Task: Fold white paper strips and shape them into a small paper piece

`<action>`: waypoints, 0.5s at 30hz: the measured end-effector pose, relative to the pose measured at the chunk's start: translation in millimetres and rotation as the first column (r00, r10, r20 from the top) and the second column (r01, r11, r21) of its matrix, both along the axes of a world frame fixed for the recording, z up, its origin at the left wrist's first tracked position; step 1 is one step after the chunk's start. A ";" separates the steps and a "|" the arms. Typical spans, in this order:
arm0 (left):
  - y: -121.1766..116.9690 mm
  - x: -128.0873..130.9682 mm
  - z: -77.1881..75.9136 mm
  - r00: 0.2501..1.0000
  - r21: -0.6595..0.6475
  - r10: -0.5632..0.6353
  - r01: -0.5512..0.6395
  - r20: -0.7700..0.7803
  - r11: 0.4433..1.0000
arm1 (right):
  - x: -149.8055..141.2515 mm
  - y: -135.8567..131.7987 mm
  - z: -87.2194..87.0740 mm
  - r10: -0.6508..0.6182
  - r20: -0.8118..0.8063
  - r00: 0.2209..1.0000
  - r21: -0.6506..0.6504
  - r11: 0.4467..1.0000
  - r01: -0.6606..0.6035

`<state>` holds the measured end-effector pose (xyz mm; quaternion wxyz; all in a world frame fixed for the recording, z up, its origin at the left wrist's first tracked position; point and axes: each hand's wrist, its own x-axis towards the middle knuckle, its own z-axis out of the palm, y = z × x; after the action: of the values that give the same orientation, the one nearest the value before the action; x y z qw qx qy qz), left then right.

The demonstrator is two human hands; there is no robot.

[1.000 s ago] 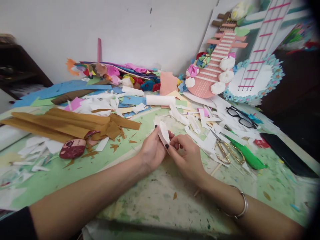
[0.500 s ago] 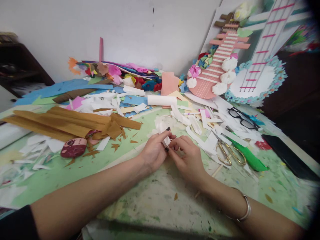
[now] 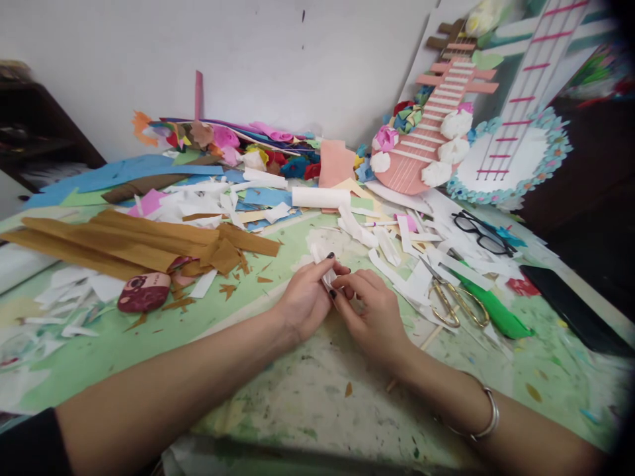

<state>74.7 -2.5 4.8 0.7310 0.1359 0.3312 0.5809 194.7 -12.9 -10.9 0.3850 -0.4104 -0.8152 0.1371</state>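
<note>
Near the middle of the table, a small white paper piece (image 3: 326, 280) is pinched between both hands. My left hand (image 3: 308, 294) is closed on it, the thumb pressed over its front, and part of the paper sticks up past the thumb. My right hand (image 3: 368, 305) grips the lower end of the same piece with thumb and fingertips. Fingers cover much of the paper, so its full shape is hidden. Right of my right hand lie gold-handled scissors (image 3: 459, 305) among white paper strips (image 3: 404, 281).
Brown crepe paper (image 3: 114, 241) and a dark red case (image 3: 143, 292) lie at left. A white paper roll (image 3: 320, 198) is behind the hands. Glasses (image 3: 482, 233), a green roll (image 3: 506, 318) and a black phone (image 3: 570, 307) lie right. Paper instruments (image 3: 421, 142) lean at the back.
My left thumb has moved over the white paper and pressed it down, so it now looks folded and narrower. Both hands stay in nearly the same place.
</note>
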 end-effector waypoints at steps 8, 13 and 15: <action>-0.1 -2.5 1.0 0.999 0.012 -0.040 0.040 -0.026 0.999 | 0.4 -0.9 -0.6 -0.030 0.066 0.997 0.076 0.997 0.025; 4.4 -12.3 6.2 0.997 -0.088 0.022 -0.027 -0.067 0.996 | 3.3 0.8 4.7 0.017 0.016 1.000 0.131 0.991 -0.019; 6.1 -16.7 9.5 0.999 -0.066 0.002 -0.005 -0.034 0.998 | 5.1 1.7 6.9 0.008 -0.028 1.000 0.129 0.992 -0.004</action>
<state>57.9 3.7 14.2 0.7284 0.1208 0.3629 0.5685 199.8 -11.2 -4.0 0.4221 -0.3801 -0.8180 0.0911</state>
